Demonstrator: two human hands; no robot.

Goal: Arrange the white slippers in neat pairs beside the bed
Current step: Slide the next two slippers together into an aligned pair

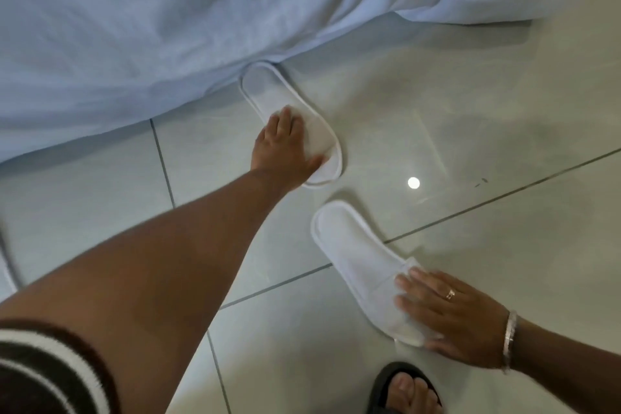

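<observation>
1. Head view: the left hand (285, 148) lies fingers spread, palm down on the toe end of the far white slipper (268, 94), whose heel touches the bed sheet (134, 27).
2. The right hand (453, 316) rests flat and open on the toe band of the near white slipper (353, 252), which lies on the tiled floor (470, 111), apart from the far one.
3. Neither hand is clenched.

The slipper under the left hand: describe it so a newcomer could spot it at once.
Start at the pale bed sheet draping onto the tiled floor. Right at its hem lies a white slipper, heel end touching the sheet, with the left hand pressed on its toe end. The other slipper lies apart from the sheet, under the right hand.
</observation>
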